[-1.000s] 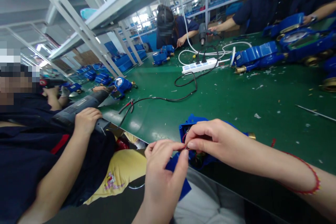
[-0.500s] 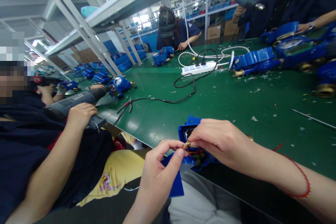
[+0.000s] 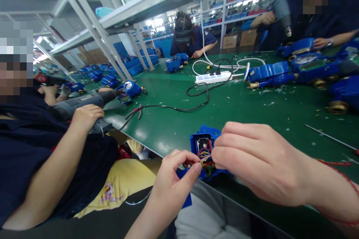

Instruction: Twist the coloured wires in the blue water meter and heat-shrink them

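At the near edge of the green table sits a blue housing, its top open. Thin coloured wires in yellow, red and purple are bunched inside it, beside a round green part. My left hand pinches the wires between thumb and forefinger at the housing's near left side. Over the right rim hangs my right hand, fingers closed together on the wires; their tips are partly hidden. Below my left hand, a blue flap shows at the table edge.
A white power strip with black cables lies mid-table. Blue meters stand at the right, near a screwdriver. On the left, a person's hand holds a heat gun. Two more people work across the table.
My right hand has moved right and closer to the camera, uncovering more of the housing and wires. At the back right, a person's heat gun has swung to point downward.
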The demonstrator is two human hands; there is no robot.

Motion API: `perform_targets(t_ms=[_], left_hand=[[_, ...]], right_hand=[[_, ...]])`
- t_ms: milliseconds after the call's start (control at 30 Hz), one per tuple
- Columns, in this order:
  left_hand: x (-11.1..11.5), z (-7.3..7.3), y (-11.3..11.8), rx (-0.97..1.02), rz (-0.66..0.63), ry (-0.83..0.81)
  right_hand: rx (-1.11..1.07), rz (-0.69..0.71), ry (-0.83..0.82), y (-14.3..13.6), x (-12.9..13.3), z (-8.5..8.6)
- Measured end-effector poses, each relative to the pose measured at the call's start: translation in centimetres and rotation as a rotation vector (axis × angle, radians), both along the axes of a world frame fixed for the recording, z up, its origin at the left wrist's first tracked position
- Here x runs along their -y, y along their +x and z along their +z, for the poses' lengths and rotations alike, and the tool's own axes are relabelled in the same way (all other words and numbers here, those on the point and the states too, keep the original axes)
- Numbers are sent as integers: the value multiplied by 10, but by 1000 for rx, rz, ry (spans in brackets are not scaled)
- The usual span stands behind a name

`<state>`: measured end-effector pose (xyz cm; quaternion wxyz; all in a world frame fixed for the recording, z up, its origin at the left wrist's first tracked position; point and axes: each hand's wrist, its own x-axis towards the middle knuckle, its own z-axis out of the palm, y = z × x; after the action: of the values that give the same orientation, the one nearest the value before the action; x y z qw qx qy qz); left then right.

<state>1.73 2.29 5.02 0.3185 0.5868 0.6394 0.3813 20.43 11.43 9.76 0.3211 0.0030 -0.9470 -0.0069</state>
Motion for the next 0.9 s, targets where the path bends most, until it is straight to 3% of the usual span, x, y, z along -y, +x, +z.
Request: perform_targets(t_ms=[100,233,300,467,533,700,800,900], left_hand=[[1,-1,-2,61,-30,-13],[2,1,-3,101,-56,-32],[3,2,-3,110,-64,-42],[3,3,-2,152,-68,-72],[3,3,-2,167,-67,-93],[5,8,2,131,-102,-110],[7,7,3,152,-94,-133],[10,2,3,173,-83,-94]], right_hand=[[154,9,-253,4,4,-6],[159,-133,-426,4,7,-28],[97,-141,-434,-1,8,-38],[-41,3,-301,-14,7,-56],[-132,45,-330,-16,9,-62],[-290,35,-721,-18,13,-61],[-446,-155,-1017,-13,12,-47],[-519,-302,-1198,-6,18,-40]])
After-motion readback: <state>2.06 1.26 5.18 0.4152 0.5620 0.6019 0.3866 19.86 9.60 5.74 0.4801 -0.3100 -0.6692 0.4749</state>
